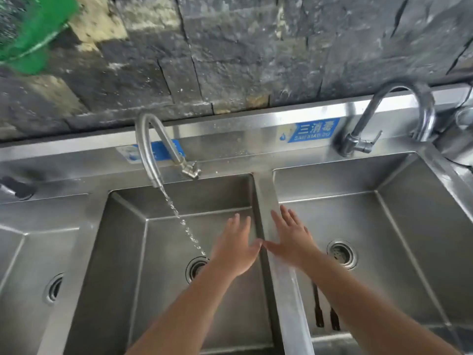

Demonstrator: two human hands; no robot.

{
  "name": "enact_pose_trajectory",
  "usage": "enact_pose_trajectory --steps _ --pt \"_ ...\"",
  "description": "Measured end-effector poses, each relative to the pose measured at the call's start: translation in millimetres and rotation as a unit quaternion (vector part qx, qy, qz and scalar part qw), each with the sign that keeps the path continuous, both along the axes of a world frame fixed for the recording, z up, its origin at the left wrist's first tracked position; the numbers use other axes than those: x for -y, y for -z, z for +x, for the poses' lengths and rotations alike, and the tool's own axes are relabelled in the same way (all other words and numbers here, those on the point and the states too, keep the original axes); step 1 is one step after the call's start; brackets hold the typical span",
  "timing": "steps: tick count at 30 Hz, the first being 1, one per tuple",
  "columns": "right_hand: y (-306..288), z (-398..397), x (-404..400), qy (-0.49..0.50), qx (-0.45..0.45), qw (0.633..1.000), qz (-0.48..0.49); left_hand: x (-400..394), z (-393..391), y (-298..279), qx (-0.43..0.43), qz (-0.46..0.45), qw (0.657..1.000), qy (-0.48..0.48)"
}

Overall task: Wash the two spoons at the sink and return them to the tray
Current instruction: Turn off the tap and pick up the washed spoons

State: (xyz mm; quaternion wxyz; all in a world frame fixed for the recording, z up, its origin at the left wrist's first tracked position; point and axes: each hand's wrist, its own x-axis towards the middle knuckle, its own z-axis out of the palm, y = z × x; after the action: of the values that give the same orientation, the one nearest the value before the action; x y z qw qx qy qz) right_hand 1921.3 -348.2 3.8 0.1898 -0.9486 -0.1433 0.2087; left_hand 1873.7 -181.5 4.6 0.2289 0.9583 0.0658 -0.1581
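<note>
Single view — head-worn wide-angle camera, looking forward and steeply down onto a steel sink unit (266, 190), close above its front edge. Both forearms enter from the bottom edge. The unit's back edge and a dark stone wall (256, 47) fill the top — straight lines bow outward.

Blue label (310, 130) on steel backsplash (230, 139) of sink, at about 1 o'clock from hands: white Chinese characters "三消毒", water-drop symbol at its left end. Small Latin line beneath, blurred, seems "SAN XIAO DU". Second blue label (156, 152) on same backsplash at about 11 o'clock, largely hidden behind curved tap spout (146, 147); its text unreadable. No other writing legible.
</note>
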Motion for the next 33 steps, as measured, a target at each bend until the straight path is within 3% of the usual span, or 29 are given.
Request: enact_pose_trajectory --steps 7,15,19,25,33 --pt "-29.3 -1.4 -132.5 -0.080 0.008 0.997 0.016 -121.7 -15.4 -25.6 0.011 0.021 0.997 -0.074" --pt "-40.8 26.9 -228.2 -0.079 0.016 0.996 0.037 -198.3 33.9 -35.3 0.051 -0.020 0.997 -0.061" --pt "-41.7 52.1 -257.3 -0.065 0.011 0.995 0.069 -221.6 73.2 -42.4 0.099 -0.085 0.991 -0.026" --pt "-41.2 70.8 -280.6 0.066 -0.043 0.983 0.164 -243.5 112.2 -36.4 0.110 0.045 0.992 0.041" --pt "-49.0 80.8 -283.7 0.055 0.006 0.994 0.091 -249.6 123.7 -23.4 0.102 0.022 0.993 0.049"
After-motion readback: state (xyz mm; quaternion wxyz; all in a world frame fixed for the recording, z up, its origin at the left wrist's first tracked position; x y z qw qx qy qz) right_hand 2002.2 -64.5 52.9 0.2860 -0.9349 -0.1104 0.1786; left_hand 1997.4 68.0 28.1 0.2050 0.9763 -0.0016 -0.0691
